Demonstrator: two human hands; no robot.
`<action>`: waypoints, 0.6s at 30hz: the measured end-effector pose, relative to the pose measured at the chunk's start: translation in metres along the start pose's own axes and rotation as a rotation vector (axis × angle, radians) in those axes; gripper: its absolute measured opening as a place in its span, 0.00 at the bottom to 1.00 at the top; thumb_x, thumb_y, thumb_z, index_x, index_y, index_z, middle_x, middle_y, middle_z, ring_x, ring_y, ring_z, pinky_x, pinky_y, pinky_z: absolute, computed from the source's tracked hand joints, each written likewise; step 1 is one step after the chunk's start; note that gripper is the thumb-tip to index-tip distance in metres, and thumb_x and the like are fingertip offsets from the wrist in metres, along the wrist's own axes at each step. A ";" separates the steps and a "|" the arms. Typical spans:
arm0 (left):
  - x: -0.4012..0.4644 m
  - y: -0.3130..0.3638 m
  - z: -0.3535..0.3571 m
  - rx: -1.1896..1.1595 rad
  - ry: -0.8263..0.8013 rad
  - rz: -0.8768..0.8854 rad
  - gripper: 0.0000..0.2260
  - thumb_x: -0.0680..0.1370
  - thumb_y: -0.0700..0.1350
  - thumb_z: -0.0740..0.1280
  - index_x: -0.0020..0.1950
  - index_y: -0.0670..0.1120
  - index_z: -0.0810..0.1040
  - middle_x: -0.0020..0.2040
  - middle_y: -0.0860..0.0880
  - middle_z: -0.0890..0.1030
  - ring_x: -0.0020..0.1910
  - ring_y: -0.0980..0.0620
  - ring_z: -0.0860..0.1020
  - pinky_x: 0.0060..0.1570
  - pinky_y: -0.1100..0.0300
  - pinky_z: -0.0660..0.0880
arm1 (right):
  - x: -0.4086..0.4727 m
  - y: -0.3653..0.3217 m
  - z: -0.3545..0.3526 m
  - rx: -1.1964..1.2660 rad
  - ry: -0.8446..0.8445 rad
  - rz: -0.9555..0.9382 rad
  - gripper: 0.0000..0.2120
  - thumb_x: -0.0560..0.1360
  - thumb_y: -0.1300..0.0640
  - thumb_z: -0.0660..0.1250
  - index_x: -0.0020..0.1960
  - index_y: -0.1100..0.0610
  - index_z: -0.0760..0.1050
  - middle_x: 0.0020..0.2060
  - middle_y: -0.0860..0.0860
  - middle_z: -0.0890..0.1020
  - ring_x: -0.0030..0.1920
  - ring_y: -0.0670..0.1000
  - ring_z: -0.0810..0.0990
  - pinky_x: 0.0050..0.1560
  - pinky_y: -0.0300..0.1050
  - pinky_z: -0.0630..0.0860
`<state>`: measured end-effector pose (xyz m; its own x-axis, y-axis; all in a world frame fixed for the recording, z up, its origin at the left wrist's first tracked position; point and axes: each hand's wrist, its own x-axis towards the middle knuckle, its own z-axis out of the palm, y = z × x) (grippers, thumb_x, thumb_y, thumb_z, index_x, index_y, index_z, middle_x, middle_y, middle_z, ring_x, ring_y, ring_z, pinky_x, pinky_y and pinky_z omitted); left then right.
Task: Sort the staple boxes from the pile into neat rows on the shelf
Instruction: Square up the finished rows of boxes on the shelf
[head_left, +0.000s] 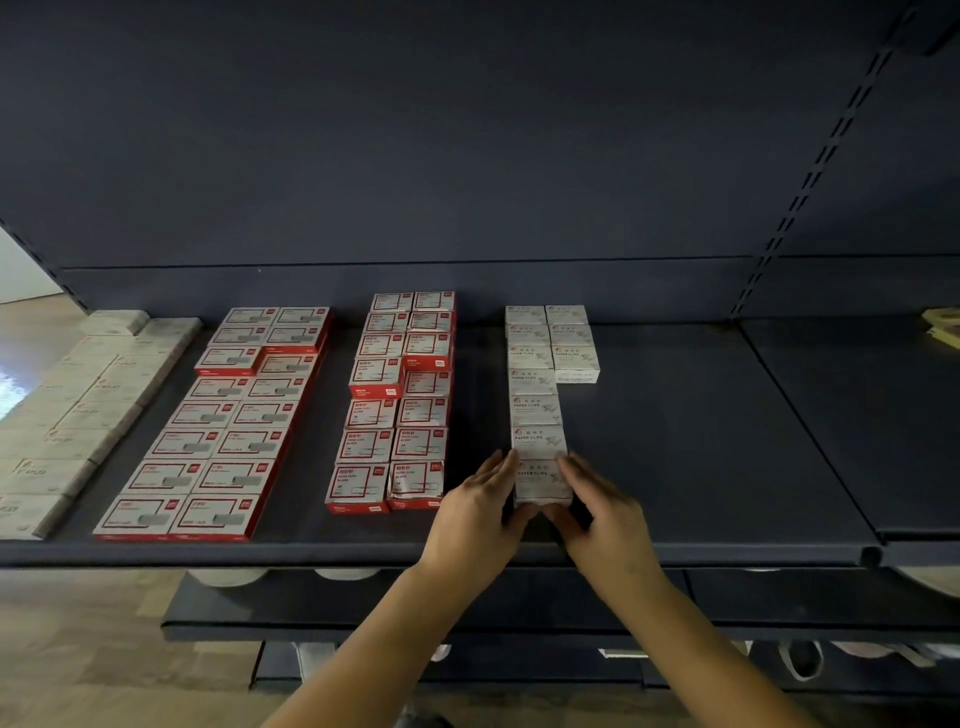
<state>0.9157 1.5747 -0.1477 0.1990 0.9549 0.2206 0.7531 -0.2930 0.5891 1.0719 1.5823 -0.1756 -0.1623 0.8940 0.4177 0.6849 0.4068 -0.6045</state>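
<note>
Near the shelf lip | our left hand and right hand, fingers straight, pressed the white cardboard box | bare matte metal rightward

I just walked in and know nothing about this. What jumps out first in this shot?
Two bare hands, the left hand and the right hand, flank the nearest white box at the front of a long white column on the dark shelf. To their left lie two blocks of red-and-white boxes in paired rows, and pale boxes at the far left edge.
</note>
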 end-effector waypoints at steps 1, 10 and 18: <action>-0.002 0.001 0.000 0.017 -0.003 0.006 0.26 0.75 0.45 0.69 0.71 0.39 0.67 0.68 0.41 0.72 0.68 0.47 0.70 0.63 0.61 0.67 | -0.002 -0.001 -0.001 -0.003 0.004 -0.002 0.29 0.60 0.71 0.78 0.60 0.69 0.75 0.56 0.63 0.79 0.53 0.59 0.81 0.61 0.32 0.65; 0.007 0.033 0.032 0.114 -0.072 0.144 0.22 0.72 0.53 0.59 0.56 0.40 0.81 0.52 0.45 0.83 0.53 0.48 0.81 0.41 0.57 0.81 | -0.022 0.018 -0.045 -0.100 0.077 0.059 0.27 0.57 0.71 0.79 0.55 0.68 0.78 0.53 0.61 0.81 0.49 0.57 0.82 0.57 0.29 0.65; 0.064 0.056 0.031 0.496 -0.043 0.272 0.16 0.54 0.50 0.79 0.37 0.46 0.83 0.39 0.50 0.80 0.44 0.48 0.77 0.44 0.58 0.77 | 0.016 0.050 -0.048 -0.137 0.091 0.065 0.25 0.57 0.72 0.78 0.54 0.68 0.79 0.51 0.63 0.81 0.45 0.62 0.83 0.47 0.47 0.77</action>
<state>0.9900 1.6207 -0.1252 0.4447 0.8523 0.2755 0.8735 -0.4807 0.0770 1.1376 1.6073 -0.1663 -0.0540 0.8945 0.4439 0.7830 0.3138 -0.5370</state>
